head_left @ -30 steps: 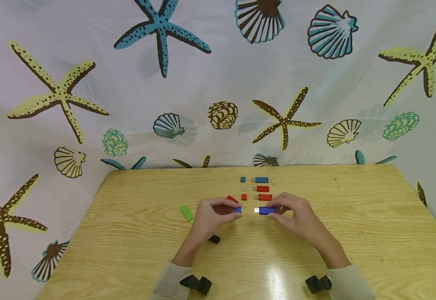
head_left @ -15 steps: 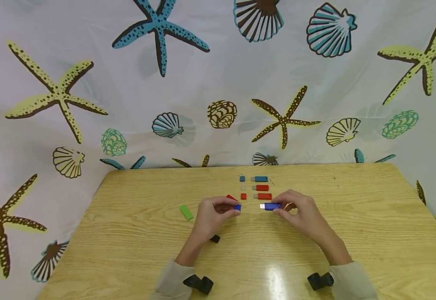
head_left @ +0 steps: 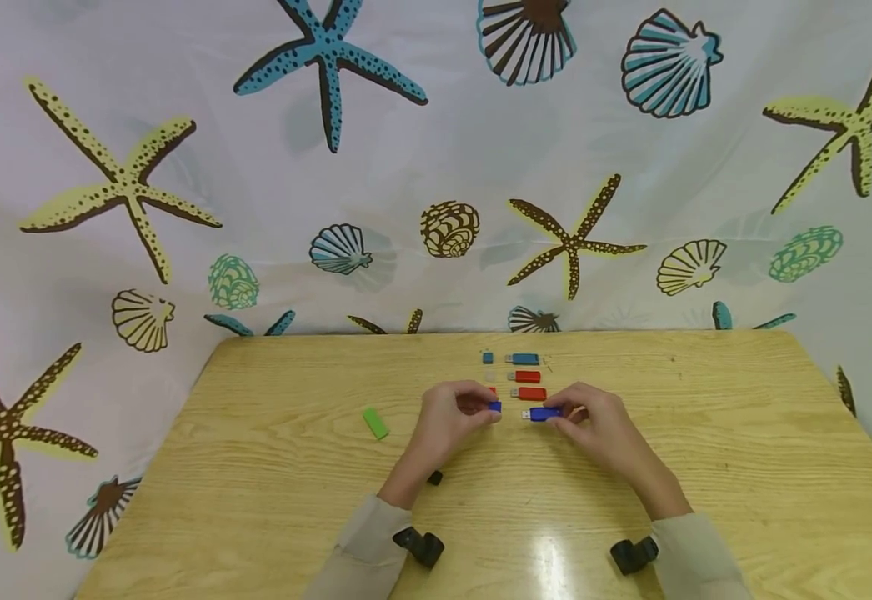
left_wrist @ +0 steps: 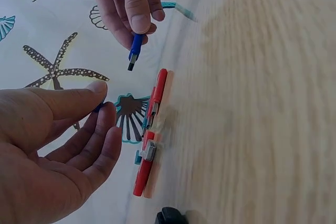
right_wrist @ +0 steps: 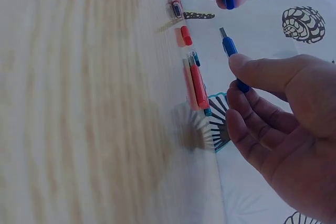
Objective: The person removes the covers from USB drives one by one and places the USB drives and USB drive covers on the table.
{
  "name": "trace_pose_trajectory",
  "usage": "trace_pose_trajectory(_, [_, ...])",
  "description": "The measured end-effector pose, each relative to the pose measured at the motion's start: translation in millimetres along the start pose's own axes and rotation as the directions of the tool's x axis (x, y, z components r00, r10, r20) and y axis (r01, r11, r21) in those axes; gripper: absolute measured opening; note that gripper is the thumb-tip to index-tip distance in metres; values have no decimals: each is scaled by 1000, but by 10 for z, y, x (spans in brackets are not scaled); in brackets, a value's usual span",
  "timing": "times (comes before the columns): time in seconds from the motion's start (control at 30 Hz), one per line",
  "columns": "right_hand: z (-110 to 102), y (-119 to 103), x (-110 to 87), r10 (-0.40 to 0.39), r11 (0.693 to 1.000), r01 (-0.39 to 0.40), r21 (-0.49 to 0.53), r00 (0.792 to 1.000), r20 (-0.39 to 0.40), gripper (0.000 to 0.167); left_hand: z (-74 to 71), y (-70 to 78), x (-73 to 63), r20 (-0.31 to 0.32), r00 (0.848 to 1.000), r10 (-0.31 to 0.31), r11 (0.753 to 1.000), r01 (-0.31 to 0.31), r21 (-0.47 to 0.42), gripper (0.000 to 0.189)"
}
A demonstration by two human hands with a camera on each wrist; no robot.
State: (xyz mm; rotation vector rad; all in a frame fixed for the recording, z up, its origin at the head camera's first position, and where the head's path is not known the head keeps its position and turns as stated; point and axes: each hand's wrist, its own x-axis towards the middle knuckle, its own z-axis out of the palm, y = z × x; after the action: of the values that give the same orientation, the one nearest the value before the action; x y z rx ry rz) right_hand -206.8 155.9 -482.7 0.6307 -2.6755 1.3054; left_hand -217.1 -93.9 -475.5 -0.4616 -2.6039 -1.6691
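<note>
My left hand (head_left: pixel 447 421) pinches a small blue cap (head_left: pixel 496 407) between thumb and fingertips. In the right wrist view the cap (right_wrist: pixel 229 1) pokes out past those fingertips. My right hand (head_left: pixel 603 423) pinches the body of a blue USB flash drive (head_left: pixel 543 414), its bare metal plug (left_wrist: pixel 131 65) pointing toward the left hand. A short gap separates cap and plug, both held above the table. Just beyond the hands lie a red USB flash drive (head_left: pixel 530 393) with its plug bare and a red cap (head_left: pixel 492 390), partly hidden by the left hand.
Farther back lie another red flash drive (head_left: pixel 526 377), a teal flash drive (head_left: pixel 523 359), a teal cap (head_left: pixel 488 357) and a clear cap (head_left: pixel 490 376). A green stick (head_left: pixel 375 423) lies left, a black piece (head_left: pixel 435 477) by the left forearm. A patterned cloth (head_left: pixel 436 167) hangs behind the table.
My left hand has moved right with the blue cap, narrowing the gap, and now hides a red piece seen beside it before. Earlier, the right hand drew the flash drive slightly right.
</note>
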Motion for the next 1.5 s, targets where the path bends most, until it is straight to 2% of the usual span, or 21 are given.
trace_pose_trajectory(0.23, [3,68,52,44,999,-44,-15,999,3,15,108,-15,151,36,999,16,999,-17,37,10])
trace_pose_trajectory(0.4, [18,98,69,50,999,-50,-15,999,18,16,146,-72,200,41,999,-2,999,0,55,10])
trace_pose_trajectory(0.6, [47,103,115,77,997,-76,-17,996,48,17,160,-104,207,31,998,-56,993,53,101,11])
trace_pose_trajectory(0.87, [83,122,166,94,995,-92,-38,994,56,16,129,-106,191,16,999,-36,981,32,193,11])
trace_pose_trajectory(1.1, [112,134,199,106,993,-102,-59,992,62,15,128,-106,199,9,997,-71,956,65,284,11])
trace_pose_trajectory(1.5, [114,134,209,121,990,-114,-85,989,83,13,113,-105,199,48,997,-55,928,34,372,10])
